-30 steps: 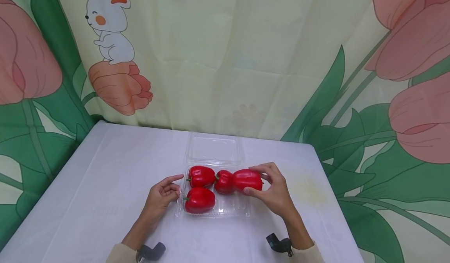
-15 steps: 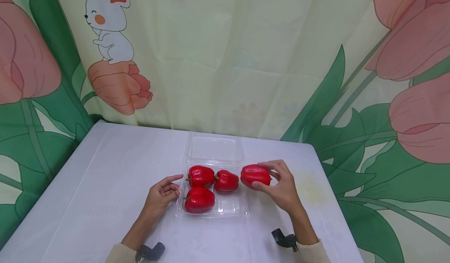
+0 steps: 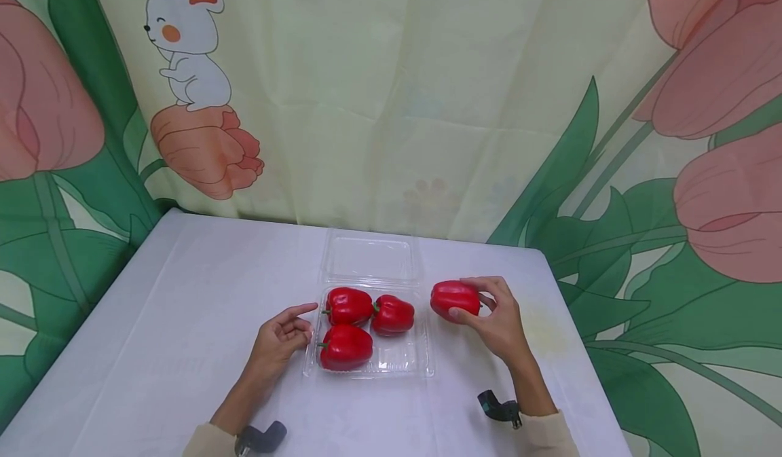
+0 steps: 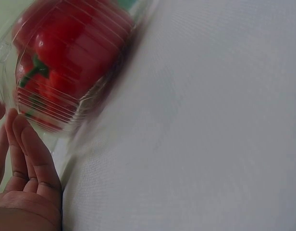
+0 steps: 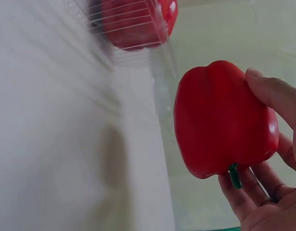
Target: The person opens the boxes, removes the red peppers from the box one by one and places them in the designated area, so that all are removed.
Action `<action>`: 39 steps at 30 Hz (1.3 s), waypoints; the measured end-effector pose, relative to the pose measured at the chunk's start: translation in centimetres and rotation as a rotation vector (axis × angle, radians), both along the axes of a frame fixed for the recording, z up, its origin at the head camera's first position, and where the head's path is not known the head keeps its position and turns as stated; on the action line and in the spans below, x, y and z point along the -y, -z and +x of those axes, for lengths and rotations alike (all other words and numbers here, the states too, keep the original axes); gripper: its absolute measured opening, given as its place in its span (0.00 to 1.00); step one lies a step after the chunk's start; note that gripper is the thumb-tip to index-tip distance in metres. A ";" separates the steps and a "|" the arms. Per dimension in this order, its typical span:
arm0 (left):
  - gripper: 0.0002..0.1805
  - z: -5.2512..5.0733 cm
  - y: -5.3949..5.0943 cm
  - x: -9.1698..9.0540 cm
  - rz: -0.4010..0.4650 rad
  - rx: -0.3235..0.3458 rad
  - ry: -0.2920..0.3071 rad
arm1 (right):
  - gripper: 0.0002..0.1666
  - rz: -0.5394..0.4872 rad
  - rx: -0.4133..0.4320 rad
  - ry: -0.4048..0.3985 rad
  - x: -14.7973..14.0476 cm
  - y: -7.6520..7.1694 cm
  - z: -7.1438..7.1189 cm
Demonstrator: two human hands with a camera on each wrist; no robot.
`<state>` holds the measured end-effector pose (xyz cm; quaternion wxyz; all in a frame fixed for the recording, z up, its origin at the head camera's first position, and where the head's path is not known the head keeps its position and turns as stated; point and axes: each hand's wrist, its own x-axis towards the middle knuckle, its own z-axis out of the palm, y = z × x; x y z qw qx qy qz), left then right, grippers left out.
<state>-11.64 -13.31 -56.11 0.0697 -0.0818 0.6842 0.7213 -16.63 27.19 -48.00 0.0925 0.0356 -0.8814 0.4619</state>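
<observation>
The right hand (image 3: 497, 318) grips a red bell pepper (image 3: 455, 299) between thumb and fingers, to the right of a clear plastic container (image 3: 397, 362). In the right wrist view this pepper (image 5: 222, 120) hangs clear of the table, its green stem toward the palm. Three red peppers lie in the container: one back left (image 3: 348, 306), one front left (image 3: 345, 348), one at the middle (image 3: 393, 316). The left hand (image 3: 277, 341) pinches the container's left rim, index finger stretched out; its fingers (image 4: 35, 149) meet the plastic edge in the left wrist view.
The container's clear lid (image 3: 370, 259) lies folded back behind it. A white cloth covers the table (image 3: 183, 348). Behind the table hangs a curtain (image 3: 366, 104) printed with a rabbit and tulips. Each wrist carries a small black device.
The right hand has carried its pepper rightward, from over the container's right side to beyond its right edge. The left hand and the other peppers have stayed in place.
</observation>
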 end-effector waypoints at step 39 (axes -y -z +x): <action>0.27 0.0 0.0 0.0 0.002 -0.006 -0.003 | 0.45 0.095 0.184 0.048 -1.1 3.5 -1.4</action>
